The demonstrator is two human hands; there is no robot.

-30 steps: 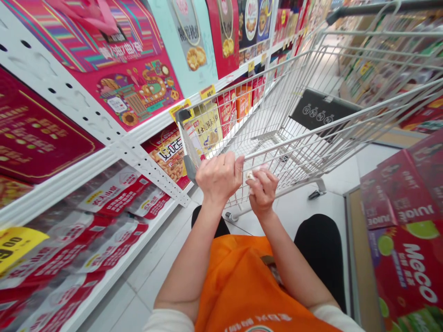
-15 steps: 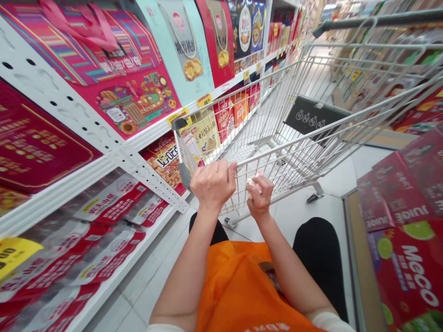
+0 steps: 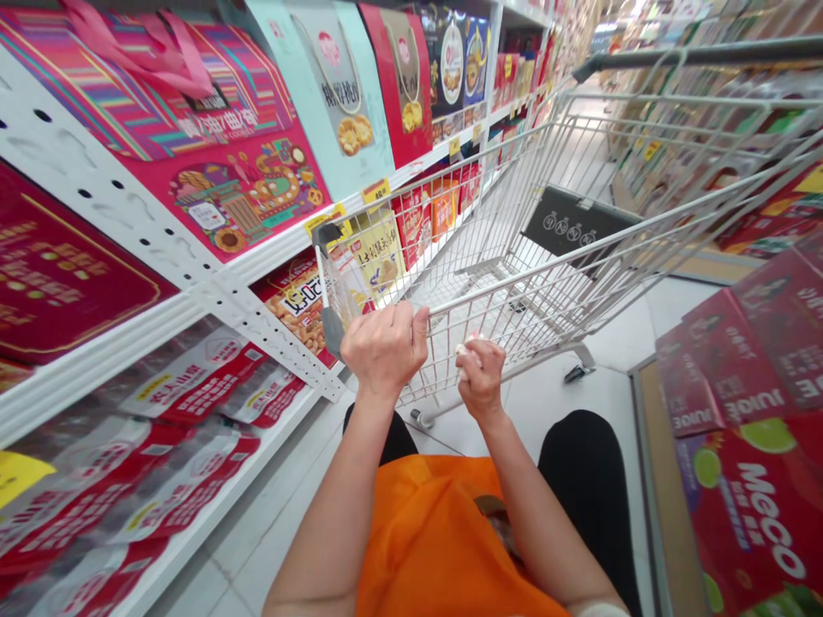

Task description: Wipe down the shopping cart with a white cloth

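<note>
A wire shopping cart stands in front of me, its grey handle bar at the upper right and a black plate on its inside. My left hand is wrapped round the cart's near top rim, beside the dark corner piece. Close to the cart's side wires, my right hand is closed round a small crumpled white and pink thing. Most of that thing is hidden by the fingers. Whether this hand also touches the wires is unclear.
Left of the cart, a white shelf bears gift boxes, snack packs and wrapped bottles. Red drink cartons are stacked at the right on a low base. Pale floor tiles run under the cart and along the aisle.
The shelf, cart and cartons have shifted slightly left in view. My left hand has moved a little left with the cart rim; both hands keep their grip.
</note>
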